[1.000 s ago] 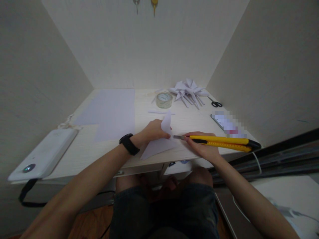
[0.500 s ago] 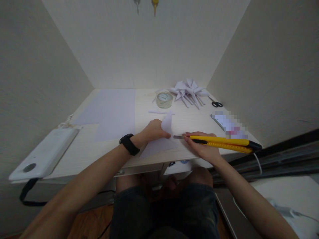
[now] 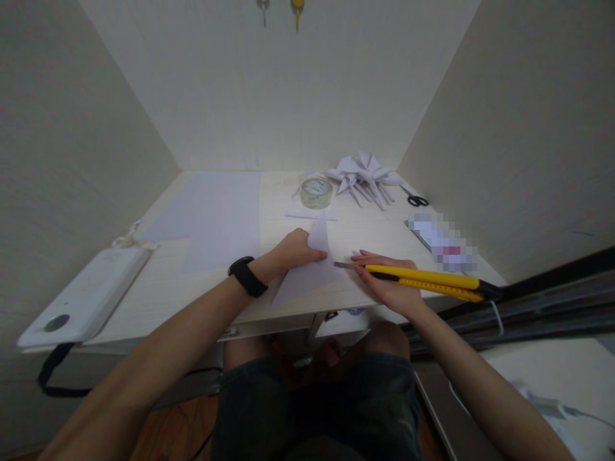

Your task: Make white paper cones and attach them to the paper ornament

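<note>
Cutting step: my left hand [image 3: 293,251] pinches folded paper [image 3: 307,278] flap up; right hand [image 3: 389,285] grips yellow knife [image 3: 423,280], blade at crease. Next needs steady draw along fold.

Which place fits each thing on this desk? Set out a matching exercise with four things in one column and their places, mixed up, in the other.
Things:
1. knife
2. tape roll
3. scissors
4. folded sheet

Places:
A. far right, by the wall
B. under the left hand
C. in the right hand
D. middle back, beside the paper shapes

Pairs: 1-C, 2-D, 3-A, 4-B
</note>
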A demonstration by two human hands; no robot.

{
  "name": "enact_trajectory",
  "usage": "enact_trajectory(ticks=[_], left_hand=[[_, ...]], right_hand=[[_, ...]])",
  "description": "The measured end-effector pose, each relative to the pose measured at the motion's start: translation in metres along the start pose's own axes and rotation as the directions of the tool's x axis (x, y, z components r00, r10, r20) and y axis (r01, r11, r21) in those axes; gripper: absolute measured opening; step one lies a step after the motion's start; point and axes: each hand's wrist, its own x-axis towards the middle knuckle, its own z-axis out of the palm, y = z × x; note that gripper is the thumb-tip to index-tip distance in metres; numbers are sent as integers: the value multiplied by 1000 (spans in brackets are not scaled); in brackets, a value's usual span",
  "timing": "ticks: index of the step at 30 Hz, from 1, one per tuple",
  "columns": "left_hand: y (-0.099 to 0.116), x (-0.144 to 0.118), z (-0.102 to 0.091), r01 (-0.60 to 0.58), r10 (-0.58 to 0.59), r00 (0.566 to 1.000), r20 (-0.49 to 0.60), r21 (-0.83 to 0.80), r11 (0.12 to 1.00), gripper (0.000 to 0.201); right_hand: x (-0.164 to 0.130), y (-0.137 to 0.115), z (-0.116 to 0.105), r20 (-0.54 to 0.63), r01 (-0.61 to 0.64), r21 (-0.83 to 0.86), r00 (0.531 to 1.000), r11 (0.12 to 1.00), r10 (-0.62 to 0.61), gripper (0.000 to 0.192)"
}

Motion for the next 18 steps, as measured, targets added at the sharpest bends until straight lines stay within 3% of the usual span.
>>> enact_trajectory(ticks=[11, 18], left_hand=[[-3, 0, 1, -18, 20, 1000, 15, -102, 995, 24], [-2, -2, 1, -7, 14, 999, 38, -169, 986, 25]], right_hand=[[-5, 7, 0, 58, 12, -68, 998, 998, -8, 19], [-12, 17, 7, 25, -15, -47, 1000, 999, 16, 28]])
